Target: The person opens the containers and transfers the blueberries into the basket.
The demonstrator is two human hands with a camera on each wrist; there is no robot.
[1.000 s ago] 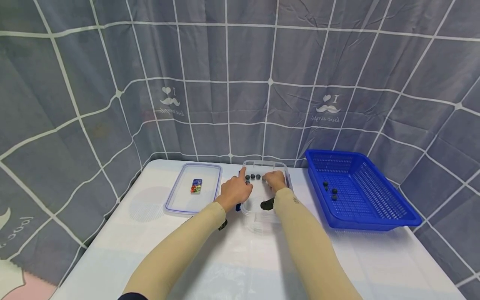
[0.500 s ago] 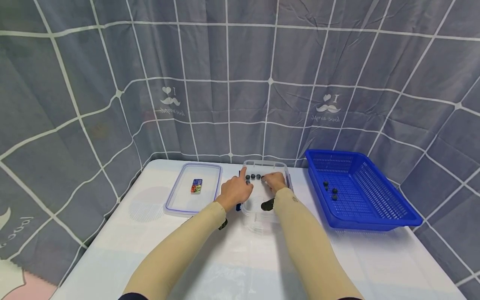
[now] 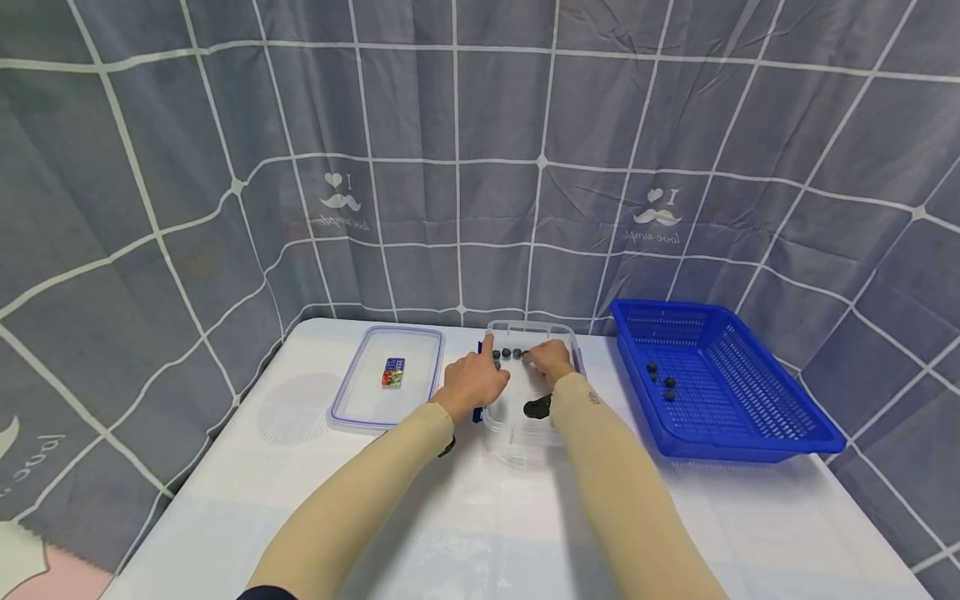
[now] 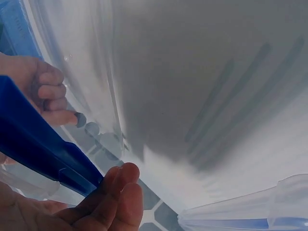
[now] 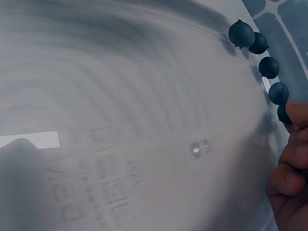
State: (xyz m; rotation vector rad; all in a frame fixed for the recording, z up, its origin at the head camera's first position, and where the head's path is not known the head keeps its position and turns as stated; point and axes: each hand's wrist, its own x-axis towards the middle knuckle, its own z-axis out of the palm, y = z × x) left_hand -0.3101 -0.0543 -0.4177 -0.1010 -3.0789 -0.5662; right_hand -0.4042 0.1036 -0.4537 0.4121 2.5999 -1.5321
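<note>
A clear plastic container [image 3: 510, 396] with blue side latches stands in the middle of the white table. My left hand [image 3: 472, 381] grips its left side, index finger along the rim; in the left wrist view the fingers curl beside a blue latch [image 4: 43, 139]. Inside, several blueberries [image 3: 506, 353] line the far wall, with one more near the left corner. My right hand [image 3: 551, 360] reaches into the container. Its thumb and finger pinch a blueberry [image 5: 283, 114] at the right end of that row, partly hidden by the fingertip.
Left of the container lies its clear lid [image 3: 363, 404] with a blue seal and a colourful label [image 3: 393, 372]. On the right stands a blue perforated basket [image 3: 750, 442] with several blueberries [image 3: 669, 388] inside. A grey gridded curtain [image 3: 495, 200] hangs behind the table.
My right hand has shifted slightly left with its blueberry, toward the row. The left hand stays on the container's side.
</note>
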